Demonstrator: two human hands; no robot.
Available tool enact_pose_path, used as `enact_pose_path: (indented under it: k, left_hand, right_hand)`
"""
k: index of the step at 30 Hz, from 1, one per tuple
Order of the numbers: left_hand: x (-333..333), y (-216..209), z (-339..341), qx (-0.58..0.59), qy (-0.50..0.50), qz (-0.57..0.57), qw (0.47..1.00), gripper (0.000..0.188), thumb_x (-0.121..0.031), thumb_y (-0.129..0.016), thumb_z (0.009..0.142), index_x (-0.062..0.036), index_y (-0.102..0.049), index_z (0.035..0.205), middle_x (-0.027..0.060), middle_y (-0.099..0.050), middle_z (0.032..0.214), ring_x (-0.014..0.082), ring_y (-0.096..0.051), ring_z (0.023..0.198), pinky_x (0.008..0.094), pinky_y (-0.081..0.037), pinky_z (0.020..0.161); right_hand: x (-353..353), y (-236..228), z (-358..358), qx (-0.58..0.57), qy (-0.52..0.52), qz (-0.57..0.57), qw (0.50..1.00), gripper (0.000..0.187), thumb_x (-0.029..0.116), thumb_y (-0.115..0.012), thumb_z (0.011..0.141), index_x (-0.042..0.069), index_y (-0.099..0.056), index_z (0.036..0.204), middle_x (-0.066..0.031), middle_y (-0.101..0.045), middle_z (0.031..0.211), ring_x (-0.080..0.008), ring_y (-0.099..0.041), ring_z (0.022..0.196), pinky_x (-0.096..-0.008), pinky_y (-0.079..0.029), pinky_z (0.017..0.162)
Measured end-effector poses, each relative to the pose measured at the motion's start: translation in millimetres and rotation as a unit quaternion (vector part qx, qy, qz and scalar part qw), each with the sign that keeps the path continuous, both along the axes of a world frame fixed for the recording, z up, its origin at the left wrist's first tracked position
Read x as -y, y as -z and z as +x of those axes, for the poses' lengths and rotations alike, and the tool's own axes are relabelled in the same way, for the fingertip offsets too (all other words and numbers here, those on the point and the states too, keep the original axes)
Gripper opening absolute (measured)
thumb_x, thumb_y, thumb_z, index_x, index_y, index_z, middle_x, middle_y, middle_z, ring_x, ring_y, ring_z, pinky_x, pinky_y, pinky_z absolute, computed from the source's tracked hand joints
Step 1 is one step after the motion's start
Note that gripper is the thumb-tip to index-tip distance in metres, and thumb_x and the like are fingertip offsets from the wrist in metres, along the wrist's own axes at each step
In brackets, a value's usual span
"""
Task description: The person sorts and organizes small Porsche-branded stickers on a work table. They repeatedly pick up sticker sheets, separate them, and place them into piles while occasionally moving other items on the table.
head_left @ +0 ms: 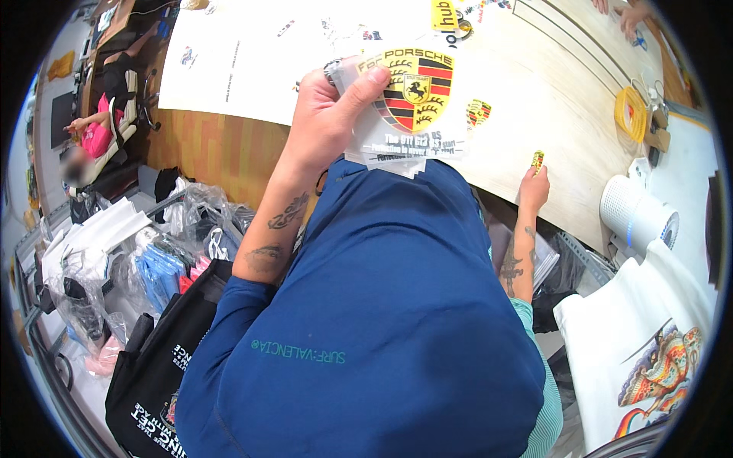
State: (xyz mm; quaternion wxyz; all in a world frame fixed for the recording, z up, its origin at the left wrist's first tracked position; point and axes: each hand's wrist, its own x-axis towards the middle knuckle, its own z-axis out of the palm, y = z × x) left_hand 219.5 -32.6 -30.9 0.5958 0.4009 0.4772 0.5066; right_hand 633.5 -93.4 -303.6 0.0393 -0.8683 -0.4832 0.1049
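Observation:
Between the thumb and fingers of my left hand (336,111) is a small stack of clear transfer films (416,95), raised over the table's near edge. The top film bears a yellow, red and black crest with white lettering below it. My right hand (534,188) rests at the table edge to the right, fingers closed on a small yellow-and-red crest transfer (538,160). Another small crest transfer (479,114) lies on the table between my hands.
White printed film (252,69) covers the table's left part. At right are a yellow roll (631,114), a white cylindrical device (637,214) and a white printed garment (634,343). Bagged clothes (153,259) and a black printed garment (153,382) fill the lower left. Another person (98,137) sits far left; someone's hands (630,19) show top right.

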Motion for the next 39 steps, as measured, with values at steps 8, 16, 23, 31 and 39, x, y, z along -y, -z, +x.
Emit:
enact_pose_path:
  k: [8, 16, 23, 31, 39]
  left_hand:
    - [1.8, 7.6, -18.3, -0.022, -0.079, 0.015, 0.996, 0.026, -0.019, -0.059, 0.096, 0.0050, -0.067, 0.102, 0.0083, -0.070, 0.092, 0.0071, -0.063, 0.078, 0.0214, -0.051, 0.068]
    - [6.5, 8.3, -45.0, -0.055, -0.111, -0.024, 0.992, 0.024, -0.018, -0.058, 0.097, 0.0037, -0.067, 0.103, 0.0076, -0.070, 0.092, 0.0065, -0.062, 0.078, 0.0214, -0.050, 0.068]
    - [-10.4, 6.7, -72.0, -0.062, -0.078, -0.045, 0.994, 0.024, -0.018, -0.059, 0.097, 0.0037, -0.067, 0.103, 0.0071, -0.070, 0.091, 0.0064, -0.062, 0.077, 0.0214, -0.049, 0.066]
    - [-29.2, 3.5, -113.5, -0.072, -0.007, -0.048, 0.996, 0.023, -0.018, -0.060, 0.096, 0.0033, -0.067, 0.101, 0.0064, -0.069, 0.089, 0.0067, -0.062, 0.076, 0.0218, -0.049, 0.065]
    - [-36.4, -4.3, -140.6, -0.040, 0.066, -0.053, 0.996, 0.024, -0.019, -0.061, 0.095, 0.0025, -0.067, 0.104, 0.0047, -0.070, 0.091, 0.0064, -0.062, 0.079, 0.0221, -0.050, 0.068]
  right_hand:
    - [-0.6, 14.0, -72.2, -0.398, 0.010, 0.037, 0.917, 0.033, 0.027, -0.063, 0.091, -0.005, -0.062, 0.100, -0.0172, -0.070, 0.086, -0.0275, -0.067, 0.081, -0.0381, -0.050, 0.074]
    - [-1.0, 16.7, -195.0, -0.319, 0.013, 0.012, 0.948, 0.037, 0.029, -0.055, 0.090, 0.005, -0.061, 0.118, -0.0195, -0.070, 0.095, -0.0355, -0.067, 0.091, -0.0447, -0.051, 0.080]
    - [-4.6, 27.2, -236.5, -0.195, 0.014, 0.054, 0.979, 0.036, 0.029, -0.057, 0.087, 0.000, -0.062, 0.108, -0.0182, -0.067, 0.086, -0.0365, -0.062, 0.087, -0.0462, -0.047, 0.077]
    - [2.2, 35.5, -272.1, -0.087, 0.079, 0.091, 0.989, 0.039, 0.034, -0.058, 0.088, -0.003, -0.059, 0.101, -0.0182, -0.058, 0.093, -0.0372, -0.054, 0.098, -0.0483, -0.041, 0.087]
    - [-22.8, -53.5, -289.5, 0.009, 0.089, 0.176, 0.980, 0.060, 0.039, -0.062, 0.089, -0.002, -0.047, 0.129, -0.0180, -0.053, 0.111, -0.0359, -0.049, 0.103, -0.0467, -0.039, 0.092]
